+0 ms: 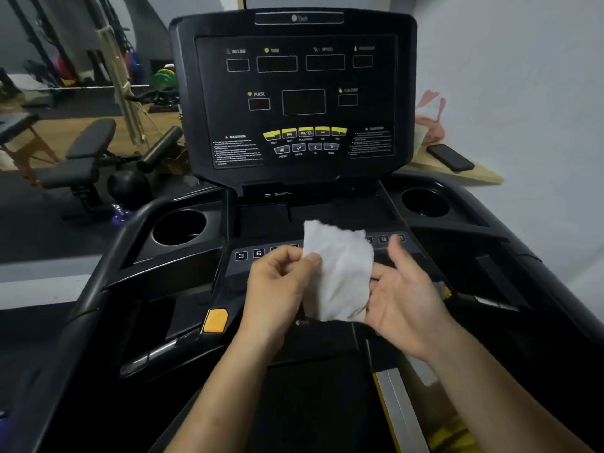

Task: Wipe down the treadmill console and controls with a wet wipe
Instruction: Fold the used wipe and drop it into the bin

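Observation:
A black treadmill console (pixel 295 93) stands upright ahead, with dark display windows and a row of yellow buttons (pixel 305 133). Below it lies a strip of numbered speed keys (pixel 250 255), partly hidden by my hands. A crumpled white wet wipe (pixel 340 273) hangs in front of that strip. My left hand (pixel 277 289) pinches the wipe's left edge between thumb and fingers. My right hand (pixel 405 295) is spread palm-in against the wipe's right side, fingers apart.
Cup holders sit at the left (pixel 179 227) and right (pixel 425 202) of the lower deck. An orange safety clip (pixel 215 320) is at lower left. A phone (pixel 451 157) lies on a wooden shelf at right. A weight bench (pixel 81 158) stands left.

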The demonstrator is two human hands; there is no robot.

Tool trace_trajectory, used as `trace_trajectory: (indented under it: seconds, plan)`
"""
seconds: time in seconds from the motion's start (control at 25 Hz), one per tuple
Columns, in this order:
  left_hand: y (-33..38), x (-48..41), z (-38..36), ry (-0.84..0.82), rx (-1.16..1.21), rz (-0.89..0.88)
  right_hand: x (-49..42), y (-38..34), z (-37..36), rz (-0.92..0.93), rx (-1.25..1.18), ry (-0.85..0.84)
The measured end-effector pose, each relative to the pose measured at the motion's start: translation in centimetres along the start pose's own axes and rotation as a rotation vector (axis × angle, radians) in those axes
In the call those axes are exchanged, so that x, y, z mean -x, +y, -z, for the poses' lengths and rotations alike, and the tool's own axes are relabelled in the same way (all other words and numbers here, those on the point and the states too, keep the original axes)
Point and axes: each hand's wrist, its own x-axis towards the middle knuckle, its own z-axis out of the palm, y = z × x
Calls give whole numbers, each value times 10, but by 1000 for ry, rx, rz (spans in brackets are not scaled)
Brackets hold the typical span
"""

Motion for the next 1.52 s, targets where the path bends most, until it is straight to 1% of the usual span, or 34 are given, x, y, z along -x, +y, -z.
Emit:
trace_trajectory:
  seconds: [0.08, 0.12, 0.16, 0.24, 0.32, 0.36, 0.4, 0.44, 0.56, 0.64, 0.72, 0.76, 0.84, 0.92, 1.04, 1.08, 1.2, 1.32, 1.44, 1.52]
  plan:
    - [-4, -3, -7, -54, 4, -14, 14, 2, 4, 140, 273, 202]
    - [-6, -4, -13, -95, 12, -29, 23, 3, 4, 203, 360, 295]
    - [-9, -3, -21, -160, 8, -40, 34, 6, 6, 254, 405, 386]
    - [-19, -1, -41, -346, -32, -72, 62, 12, 11, 336, 478, 608]
    - [-32, 4, -68, -533, -193, -157, 99, 18, 17, 416, 576, 876]
    - [-37, 9, -85, -593, -314, -215, 121, 21, 20, 440, 625, 974]
    - [-40, 16, -101, -626, -409, -259, 141, 25, 23, 445, 660, 1026]
    - [-42, 24, -115, -667, -445, -291, 160, 28, 25, 431, 684, 1054]
    - [-47, 63, -163, -832, -411, -424, 229, 44, 36, 370, 758, 1207]
    - [-50, 84, -186, -941, -380, -428, 265, 52, 47, 353, 845, 1310]
    - [-54, 119, -214, -1064, -350, -366, 308, 63, 60, 375, 796, 1398]
    - [-56, 135, -225, -1094, -342, -333, 327, 69, 66, 378, 739, 1422]
    - [-63, 185, -256, -1119, -330, -300, 377, 86, 78, 399, 622, 1475]
    - [-73, 244, -288, -1125, -310, -253, 432, 104, 91, 467, 541, 1539]
    - [-90, 340, -337, -1171, -322, -108, 523, 134, 111, 523, 418, 1649]
    - [-97, 367, -350, -1200, -336, -84, 549, 145, 117, 525, 368, 1666]
    - [-122, 445, -382, -1322, -441, -84, 624, 185, 130, 492, 265, 1743]
    - [-148, 512, -404, -1401, -578, -106, 691, 235, 133, 427, 127, 1834]
    - [-173, 561, -418, -1480, -622, -50, 728, 281, 130, 368, -22, 1895]
    - [-194, 590, -429, -1554, -666, -32, 749, 307, 130, 308, -87, 1981]
